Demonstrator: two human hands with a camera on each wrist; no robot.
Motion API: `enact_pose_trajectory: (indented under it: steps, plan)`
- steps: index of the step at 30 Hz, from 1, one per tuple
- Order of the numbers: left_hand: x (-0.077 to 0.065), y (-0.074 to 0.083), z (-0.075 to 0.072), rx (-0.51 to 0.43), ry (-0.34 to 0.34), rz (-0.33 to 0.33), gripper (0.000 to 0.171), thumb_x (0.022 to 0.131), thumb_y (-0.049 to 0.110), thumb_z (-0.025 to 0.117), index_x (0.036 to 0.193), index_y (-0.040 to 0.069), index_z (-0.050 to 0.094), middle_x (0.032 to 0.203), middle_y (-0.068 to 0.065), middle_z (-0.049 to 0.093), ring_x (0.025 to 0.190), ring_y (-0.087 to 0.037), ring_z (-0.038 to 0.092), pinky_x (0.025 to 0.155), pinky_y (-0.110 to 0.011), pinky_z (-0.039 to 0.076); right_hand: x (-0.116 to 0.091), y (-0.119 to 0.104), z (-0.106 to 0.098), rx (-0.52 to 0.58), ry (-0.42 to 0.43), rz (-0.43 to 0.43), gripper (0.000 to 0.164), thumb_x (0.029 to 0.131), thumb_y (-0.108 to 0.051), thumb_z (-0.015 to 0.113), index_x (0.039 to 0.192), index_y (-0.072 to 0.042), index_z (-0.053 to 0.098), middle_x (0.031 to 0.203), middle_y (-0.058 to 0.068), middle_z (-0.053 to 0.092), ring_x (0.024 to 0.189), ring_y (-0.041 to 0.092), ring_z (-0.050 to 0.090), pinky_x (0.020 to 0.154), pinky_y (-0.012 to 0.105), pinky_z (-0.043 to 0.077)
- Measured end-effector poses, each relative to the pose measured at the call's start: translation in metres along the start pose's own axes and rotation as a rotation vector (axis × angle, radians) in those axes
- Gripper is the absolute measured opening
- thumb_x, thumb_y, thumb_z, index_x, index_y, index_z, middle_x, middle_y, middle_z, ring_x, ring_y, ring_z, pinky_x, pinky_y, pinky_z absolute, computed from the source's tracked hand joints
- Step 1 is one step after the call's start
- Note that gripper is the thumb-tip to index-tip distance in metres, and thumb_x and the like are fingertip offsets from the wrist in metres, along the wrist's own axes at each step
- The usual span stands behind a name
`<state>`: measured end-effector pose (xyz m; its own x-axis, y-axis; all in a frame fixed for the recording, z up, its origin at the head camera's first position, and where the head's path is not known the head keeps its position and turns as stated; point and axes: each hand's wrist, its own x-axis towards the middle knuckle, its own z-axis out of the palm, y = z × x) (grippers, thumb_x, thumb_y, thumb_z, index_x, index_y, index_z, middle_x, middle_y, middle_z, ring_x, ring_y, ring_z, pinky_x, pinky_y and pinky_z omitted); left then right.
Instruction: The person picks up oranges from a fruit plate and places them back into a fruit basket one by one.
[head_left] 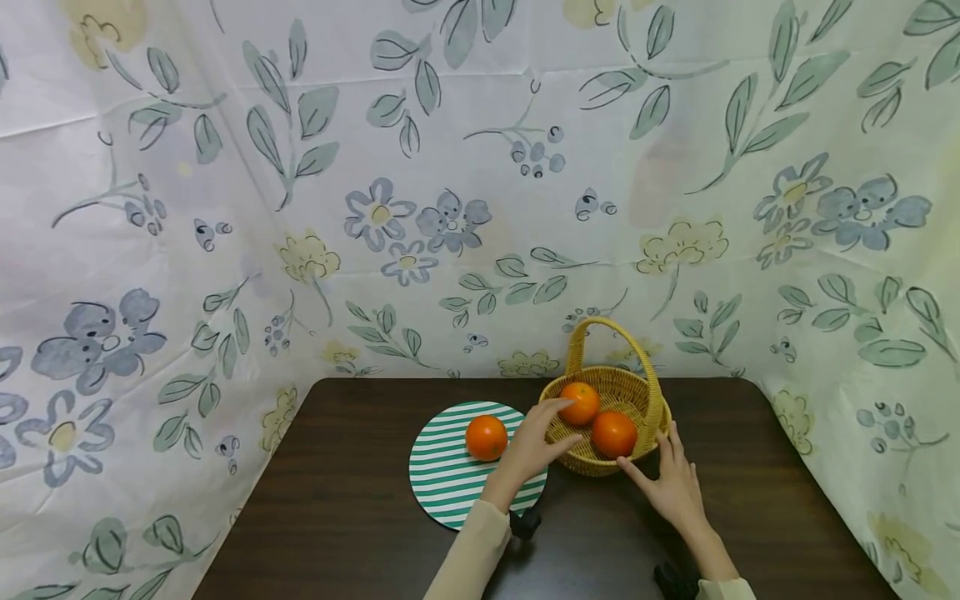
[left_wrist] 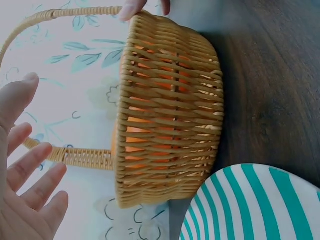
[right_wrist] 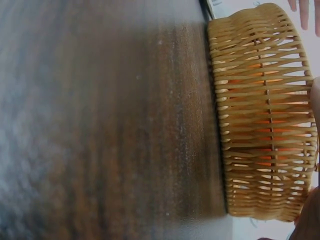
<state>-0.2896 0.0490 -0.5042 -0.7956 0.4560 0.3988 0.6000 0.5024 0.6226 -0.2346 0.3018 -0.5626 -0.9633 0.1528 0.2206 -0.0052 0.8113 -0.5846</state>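
Observation:
Two oranges, a back one (head_left: 579, 403) and a front one (head_left: 615, 434), lie inside a yellow wicker basket (head_left: 600, 468) with an upright arched handle. A third orange (head_left: 487, 437) sits on a round green-and-white striped plate (head_left: 442, 475) left of it. My left hand (head_left: 531, 446) hovers over the basket's left side, fingers spread and holding nothing; its fingertips overlap the back orange in the head view. In the left wrist view that hand (left_wrist: 30, 185) is apart from the rim. My right hand (head_left: 673, 487) touches the basket's front right rim, thumb and fingers extended.
The dark wooden table (head_left: 330, 500) bears the plate and basket near its back edge. A floral curtain (head_left: 450, 167) hangs behind and along both sides. Dark straps (head_left: 525, 523) sit at the wrists.

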Motion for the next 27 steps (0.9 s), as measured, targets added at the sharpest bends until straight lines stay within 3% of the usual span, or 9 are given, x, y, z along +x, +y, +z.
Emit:
enact_pose_trajectory:
  steps: [9,16,22,27]
  plan:
    - [-0.007,-0.001,-0.01,-0.01,0.013,0.012,0.055,0.086,0.043,0.062,0.136,0.024,0.046,0.141,0.009,0.041,0.131,-0.017,0.038,0.103,-0.045,0.038,0.003,0.0,0.0,-0.003,0.016,-0.007,0.093,0.083,-0.058,0.058,0.145,0.001,0.02,0.155,0.016,-0.008,0.129,0.054,0.021,0.096,0.075,0.013]
    - [-0.012,-0.007,-0.018,-0.008,0.018,0.003,0.058,0.085,0.053,0.056,0.137,0.03,0.043,0.141,0.01,0.04,0.131,-0.014,0.038,0.102,-0.041,0.04,0.004,0.0,0.0,-0.003,0.011,-0.01,0.093,0.083,-0.058,0.057,0.146,-0.001,0.019,0.155,0.013,-0.011,0.129,0.054,0.02,0.096,0.075,0.012]
    - [-0.017,-0.013,-0.026,0.017,0.027,0.043,0.057,0.086,0.048,0.058,0.138,0.03,0.042,0.14,0.006,0.041,0.128,-0.013,0.041,0.101,-0.037,0.042,0.002,0.0,0.0,-0.008,0.01,-0.011,0.092,0.083,-0.057,0.057,0.146,-0.002,0.019,0.155,0.015,-0.01,0.128,0.055,0.021,0.096,0.075,0.011]
    - [-0.024,-0.018,-0.031,0.047,0.026,0.026,0.059,0.085,0.046,0.06,0.138,0.029,0.042,0.142,0.007,0.04,0.132,-0.017,0.037,0.103,-0.043,0.039,0.0,0.001,0.001,-0.009,0.004,-0.003,0.092,0.083,-0.058,0.057,0.146,-0.002,0.018,0.155,0.015,-0.01,0.128,0.055,0.021,0.096,0.075,0.01]
